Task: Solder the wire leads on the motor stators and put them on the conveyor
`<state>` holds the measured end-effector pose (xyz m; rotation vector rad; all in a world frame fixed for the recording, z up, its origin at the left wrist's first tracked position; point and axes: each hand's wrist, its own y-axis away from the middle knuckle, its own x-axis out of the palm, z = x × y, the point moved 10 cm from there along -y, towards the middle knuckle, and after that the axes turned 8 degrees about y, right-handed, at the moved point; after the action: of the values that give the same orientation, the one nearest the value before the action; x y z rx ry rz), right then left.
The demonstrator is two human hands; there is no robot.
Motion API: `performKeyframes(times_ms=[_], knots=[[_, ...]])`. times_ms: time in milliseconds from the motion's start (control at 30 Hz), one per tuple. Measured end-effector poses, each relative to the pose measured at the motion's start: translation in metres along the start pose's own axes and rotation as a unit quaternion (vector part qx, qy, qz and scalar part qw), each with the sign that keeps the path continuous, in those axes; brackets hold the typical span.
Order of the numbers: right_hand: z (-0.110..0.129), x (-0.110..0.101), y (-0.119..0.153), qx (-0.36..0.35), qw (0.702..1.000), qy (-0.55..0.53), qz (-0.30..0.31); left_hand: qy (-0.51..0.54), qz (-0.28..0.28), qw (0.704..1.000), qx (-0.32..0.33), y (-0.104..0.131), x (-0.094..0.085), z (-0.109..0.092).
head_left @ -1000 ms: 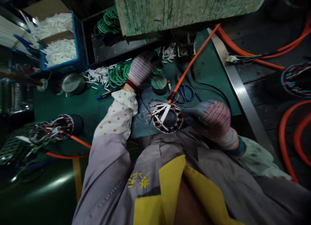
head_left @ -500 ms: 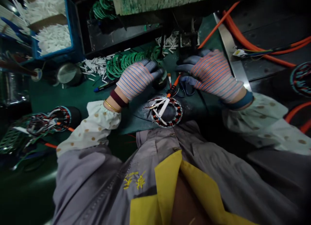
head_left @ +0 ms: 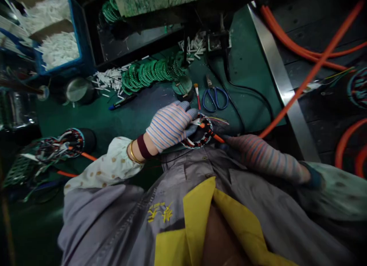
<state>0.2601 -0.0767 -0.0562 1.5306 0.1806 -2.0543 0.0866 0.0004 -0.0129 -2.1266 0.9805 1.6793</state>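
Orange cable (head_left: 218, 138) is gripped by the right hand (head_left: 258, 153); the left hand (head_left: 169, 124) is placed over the wound ring (head_left: 205, 140), its grip's closure not determinable.

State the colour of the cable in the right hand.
The cable is orange, seen best in the head view.

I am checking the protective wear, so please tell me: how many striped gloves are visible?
2. One striped glove is on the left hand, at the wound ring; the other is on the right hand, which holds the orange cable. Dark areas could hide more.
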Motion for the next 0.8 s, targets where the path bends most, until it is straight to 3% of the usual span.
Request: performKeyframes(times_ms=[67, 100, 200, 300, 367, 433, 533, 633, 733, 800], knots=[[-0.016, 0.023, -0.004, 0.031, 0.999, -0.026, -0.007, 0.015, 0.004, 1.0, 0.008, 0.002, -0.006, 0.004], [-0.024, 0.02, -0.007, 0.06, 0.997, -0.01, -0.046, 0.031, -0.002, 0.999, 0.009, 0.004, -0.012, 0.008], [-0.019, -0.022, -0.002, 0.116, 0.969, 0.107, -0.19, 0.114, 0.0, 0.993, 0.017, 0.005, -0.028, 0.021], [0.007, -0.041, 0.004, 0.106, 0.954, 0.151, -0.236, 0.216, 0.038, 0.975, 0.022, 0.002, -0.02, 0.027], [0.009, -0.026, 0.0, 0.104, 0.959, 0.137, -0.227, 0.258, 0.015, 0.966, 0.012, 0.0, -0.01, 0.03], [-0.003, 0.0, -0.012, 0.105, 0.966, 0.105, -0.211, 0.259, -0.055, 0.964, -0.002, 0.0, -0.004, 0.035], [-0.023, 0.025, -0.035, 0.075, 0.974, -0.01, -0.215, 0.221, -0.143, 0.965, -0.003, 0.005, 0.0, 0.037], [-0.018, 0.01, -0.06, -0.016, 0.945, -0.236, -0.225, 0.187, -0.218, 0.957, 0.038, 0.015, -0.012, 0.032], [0.007, -0.009, -0.092, -0.056, 0.861, -0.488, -0.133, 0.153, -0.309, 0.937, 0.058, 0.023, -0.027, 0.031], [0.022, -0.016, -0.111, -0.046, 0.793, -0.601, -0.084, 0.179, -0.348, 0.92, 0.036, 0.021, -0.026, 0.04]])
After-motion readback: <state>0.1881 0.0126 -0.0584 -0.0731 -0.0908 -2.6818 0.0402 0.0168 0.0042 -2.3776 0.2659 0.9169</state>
